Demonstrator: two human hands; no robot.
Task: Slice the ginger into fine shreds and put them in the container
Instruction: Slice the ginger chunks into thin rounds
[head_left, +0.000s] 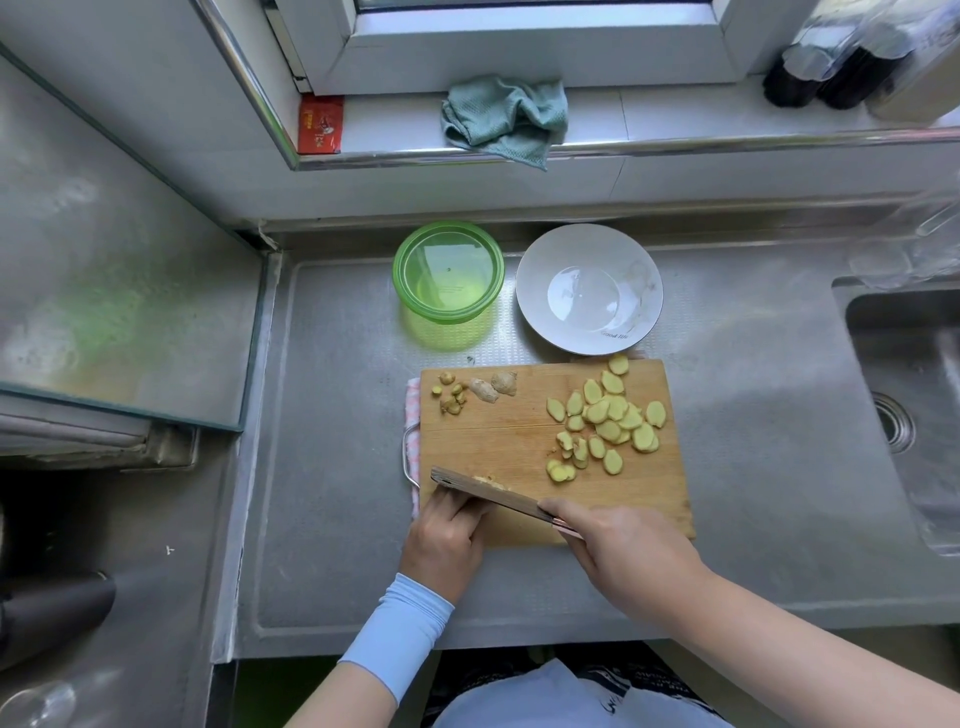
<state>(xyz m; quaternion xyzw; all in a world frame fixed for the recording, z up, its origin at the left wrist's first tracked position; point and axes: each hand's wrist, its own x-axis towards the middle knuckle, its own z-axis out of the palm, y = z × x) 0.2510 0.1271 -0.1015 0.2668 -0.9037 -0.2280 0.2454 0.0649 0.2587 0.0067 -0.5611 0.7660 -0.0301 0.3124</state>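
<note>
**Ginger in slices on the board, knife down at the near edge**

The ginger slices (605, 415) lie in a loose pale-yellow heap on the right half of the wooden cutting board (493, 441), some overlapping, a few strays nearer the person. At the board's far left corner sits an unpeeled ginger knob (493, 387), with a scatter of small trimmings (451, 397) just beside it.

Along the near left part of the board the knife (488, 488), a broad cleaver, stands edge-down. A pale scrap of ginger shows against the blade. The right hand (618, 545) is wrapped round the handle. The left hand (447, 540), in a light blue sleeve (400, 629), has its fingers curled with the knuckles against the blade's side. The blade hides whatever is under those fingers, so I cannot tell whether they hold anything.

Beyond the board, on the steel counter (337, 415), the green container (447, 312) stands open with no ginger in it. A white bowl (545, 270) sits just to its right, near the board's far edge. A pinkish cloth (413, 415) peeks out under the board's left side. The sink (914, 389) is off to the right, and a crumpled green towel (504, 117) rests on the windowsill beside a red packet (319, 124).
</note>
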